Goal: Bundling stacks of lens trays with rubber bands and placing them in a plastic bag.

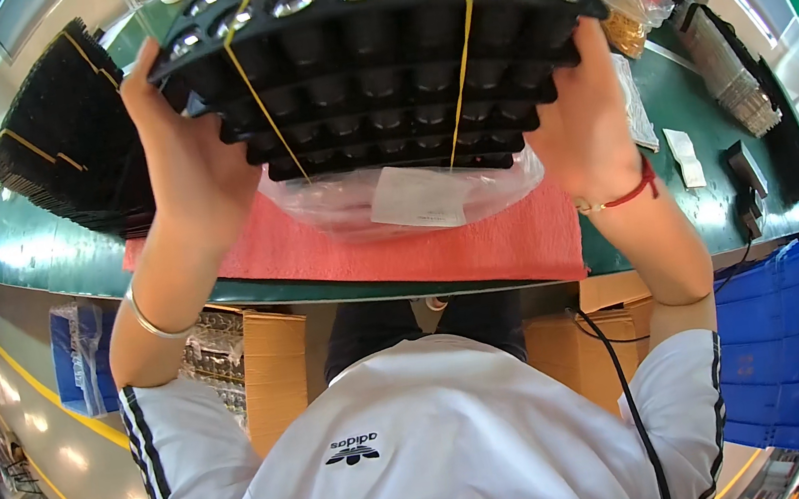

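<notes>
Between both hands I hold a stack of black plastic trays, raised above the table. Shiny round clear pieces sit in the cups of the top tray, and two yellow rubber bands run around the stack. My left hand grips the left side, its thumb up along the edge. On the opposite side my right hand is closed around the stack, its fingers partly hidden behind it. Under the stack lies a clear plastic bag with a white label, on a red cloth.
At left on the green table stands a banded bundle of black trays. Toward the right are a bag of yellow bands, stacked clear trays and a small black box. Blue crates and cardboard boxes stand below.
</notes>
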`<state>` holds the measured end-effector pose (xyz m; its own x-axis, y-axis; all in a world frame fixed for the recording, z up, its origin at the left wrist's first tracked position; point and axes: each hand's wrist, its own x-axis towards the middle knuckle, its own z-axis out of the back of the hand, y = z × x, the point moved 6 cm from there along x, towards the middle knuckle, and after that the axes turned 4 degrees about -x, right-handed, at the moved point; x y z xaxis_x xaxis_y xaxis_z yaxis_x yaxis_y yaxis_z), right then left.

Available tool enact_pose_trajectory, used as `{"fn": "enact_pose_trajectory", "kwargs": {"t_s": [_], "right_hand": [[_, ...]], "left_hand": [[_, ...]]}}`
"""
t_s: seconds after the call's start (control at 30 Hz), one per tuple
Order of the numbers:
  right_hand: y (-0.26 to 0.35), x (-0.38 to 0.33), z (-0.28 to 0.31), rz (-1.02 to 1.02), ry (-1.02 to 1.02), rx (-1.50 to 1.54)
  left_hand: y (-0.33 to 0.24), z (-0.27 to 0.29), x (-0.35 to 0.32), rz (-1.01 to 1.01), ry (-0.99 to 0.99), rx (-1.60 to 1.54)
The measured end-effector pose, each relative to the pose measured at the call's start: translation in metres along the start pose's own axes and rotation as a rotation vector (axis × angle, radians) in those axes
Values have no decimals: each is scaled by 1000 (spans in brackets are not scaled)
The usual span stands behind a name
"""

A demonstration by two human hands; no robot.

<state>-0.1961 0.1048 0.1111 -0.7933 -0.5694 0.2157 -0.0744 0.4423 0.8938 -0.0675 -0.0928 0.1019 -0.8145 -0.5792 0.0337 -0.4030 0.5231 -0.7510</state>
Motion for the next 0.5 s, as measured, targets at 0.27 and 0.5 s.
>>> {"fn": "enact_pose_trajectory", "kwargs": {"t_s": [0.27, 0.5], "right_hand": [[-37, -2, 58, -58, 131, -23], [-7, 35, 88, -7, 230, -1199]], "left_hand": [[28, 16, 6, 177, 4, 153], [-7, 56, 31, 116, 315, 1059]]}}
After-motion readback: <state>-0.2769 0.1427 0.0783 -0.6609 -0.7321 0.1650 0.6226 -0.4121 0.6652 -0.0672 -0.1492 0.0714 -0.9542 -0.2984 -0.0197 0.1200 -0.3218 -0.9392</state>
